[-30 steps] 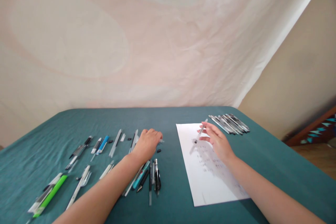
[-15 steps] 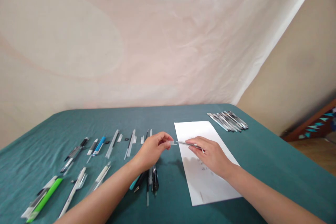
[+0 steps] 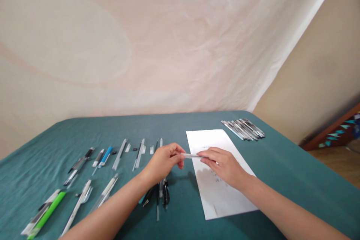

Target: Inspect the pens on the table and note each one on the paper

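My left hand (image 3: pixel 164 161) and my right hand (image 3: pixel 222 164) meet above the teal tablecloth (image 3: pixel 281 165), both pinching one slim clear pen (image 3: pixel 191 156) that lies level between them. The left fingers close on its left end, where a clear cap went on. The right fingers grip its right part. Under my right hand lies a white sheet of paper (image 3: pixel 209 137) with faint scribbles. Below my left hand sits a small pile of dark pens (image 3: pixel 163 193).
Several loose pens and pen parts (image 3: pixel 120 153) spread across the left of the table, with a green marker (image 3: pixel 46 213) at the near left. A neat row of assembled pens (image 3: pixel 243 129) lies at the far right beside the paper. A pale cloth backdrop hangs behind.
My left hand lifted a clear cap from the table and brought it right. My right hand swung the pen level and leftward, and the two now join at the pen.
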Motion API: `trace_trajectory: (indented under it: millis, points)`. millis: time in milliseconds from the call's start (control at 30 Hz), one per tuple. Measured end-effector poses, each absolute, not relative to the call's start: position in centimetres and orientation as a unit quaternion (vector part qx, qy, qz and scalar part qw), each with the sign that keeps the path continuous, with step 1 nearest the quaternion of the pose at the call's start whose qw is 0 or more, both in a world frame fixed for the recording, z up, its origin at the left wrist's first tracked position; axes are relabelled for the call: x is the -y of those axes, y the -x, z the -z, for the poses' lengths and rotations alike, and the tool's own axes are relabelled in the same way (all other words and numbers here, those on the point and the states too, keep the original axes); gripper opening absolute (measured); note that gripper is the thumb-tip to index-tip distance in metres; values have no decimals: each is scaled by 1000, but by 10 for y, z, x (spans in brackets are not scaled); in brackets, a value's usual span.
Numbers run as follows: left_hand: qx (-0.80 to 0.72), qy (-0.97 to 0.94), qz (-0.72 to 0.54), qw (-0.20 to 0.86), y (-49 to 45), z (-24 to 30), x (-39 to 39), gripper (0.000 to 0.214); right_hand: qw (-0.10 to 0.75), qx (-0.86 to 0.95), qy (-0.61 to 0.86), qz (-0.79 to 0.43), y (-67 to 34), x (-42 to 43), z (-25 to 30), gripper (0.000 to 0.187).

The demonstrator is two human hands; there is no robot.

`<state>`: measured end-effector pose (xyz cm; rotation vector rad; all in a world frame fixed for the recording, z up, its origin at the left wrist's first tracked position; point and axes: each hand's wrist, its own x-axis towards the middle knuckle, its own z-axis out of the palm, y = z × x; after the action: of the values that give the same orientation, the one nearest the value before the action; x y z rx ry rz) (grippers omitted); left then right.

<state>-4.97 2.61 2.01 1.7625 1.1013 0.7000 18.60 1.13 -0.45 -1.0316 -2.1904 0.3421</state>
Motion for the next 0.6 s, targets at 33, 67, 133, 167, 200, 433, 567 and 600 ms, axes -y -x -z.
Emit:
trace_trajectory:
  millis: [33, 67, 133, 167, 200, 433, 567, 600]
  points:
    - [-447, -711, -284, 462, 50, -21, -26, 15, 342, 842, 398, -125, -186, -11, 4, 23]
    - [-446, -707, -286, 468, 49, -21, -26, 15, 342, 841, 400, -121, -187, -11, 4, 23]
    - [-440, -697, -294, 483, 49, -20, -26, 14, 340, 841, 402, -121, -187, -10, 4, 23]
    - [-437, -691, -299, 492, 48, -20, -25, 14, 340, 842, 402, -122, -186, -9, 4, 23]
    - [-435, -684, -303, 502, 47, -19, -25, 14, 341, 842, 400, -123, -186, -9, 4, 23]
    - [-434, -652, -304, 543, 44, -17, -22, 17, 349, 848, 381, -115, -185, -8, 5, 25]
    - [-434, -646, -307, 548, 43, -15, -22, 16, 347, 851, 378, -115, -185, -8, 4, 26]
    - [-434, -646, -306, 549, 43, -14, -22, 16, 345, 851, 379, -113, -185, -7, 4, 26]
